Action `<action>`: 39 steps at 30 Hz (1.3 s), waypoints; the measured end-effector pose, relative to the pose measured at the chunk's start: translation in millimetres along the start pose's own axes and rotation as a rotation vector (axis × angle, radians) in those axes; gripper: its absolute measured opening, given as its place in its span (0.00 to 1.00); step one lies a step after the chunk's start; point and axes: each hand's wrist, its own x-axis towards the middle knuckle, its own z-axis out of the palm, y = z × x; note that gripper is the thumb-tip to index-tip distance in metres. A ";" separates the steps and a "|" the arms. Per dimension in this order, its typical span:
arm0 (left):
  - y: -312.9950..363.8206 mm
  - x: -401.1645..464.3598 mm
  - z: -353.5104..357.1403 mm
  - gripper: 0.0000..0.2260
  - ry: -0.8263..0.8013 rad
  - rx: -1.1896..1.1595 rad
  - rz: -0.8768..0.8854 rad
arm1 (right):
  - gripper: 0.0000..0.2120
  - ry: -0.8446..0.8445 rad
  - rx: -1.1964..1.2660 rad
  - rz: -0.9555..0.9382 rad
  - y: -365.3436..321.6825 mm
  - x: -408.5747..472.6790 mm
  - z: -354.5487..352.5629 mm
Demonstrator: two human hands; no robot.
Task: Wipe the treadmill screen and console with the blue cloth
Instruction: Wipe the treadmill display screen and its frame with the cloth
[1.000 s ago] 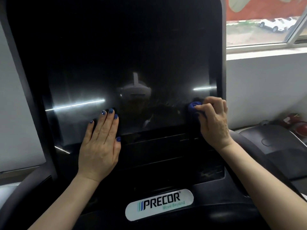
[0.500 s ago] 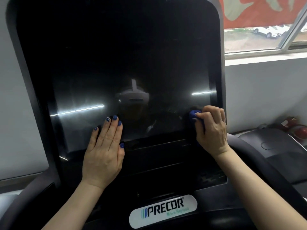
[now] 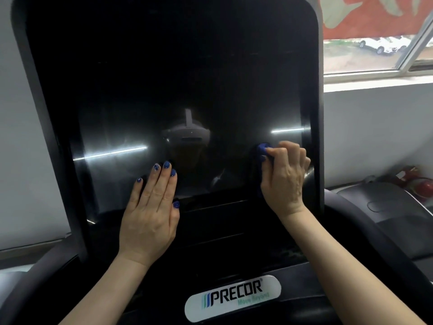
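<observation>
Right hand fingers curled gripping blue cloth against screen; left hand flat.

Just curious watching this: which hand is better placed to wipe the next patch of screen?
The right hand, probably: it grips the blue cloth against the screen. The left hand lies flat, holding nothing.

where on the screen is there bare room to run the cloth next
The whole upper screen above both hands is bare, and so is the strip between the left hand and the right hand. The lower corners are crowded: the left hand lies flat there, and the right grips the blue cloth near the right edge.
</observation>
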 end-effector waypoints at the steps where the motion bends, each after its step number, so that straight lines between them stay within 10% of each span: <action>1: 0.1 -0.1 -0.1 0.25 -0.001 -0.002 -0.001 | 0.06 -0.016 0.005 -0.041 2.6 -4.1 -2.2; 39: -58.4 -27.8 -21.4 0.24 -0.031 -0.005 0.035 | 0.05 -0.003 0.164 -0.079 -38.0 17.5 10.3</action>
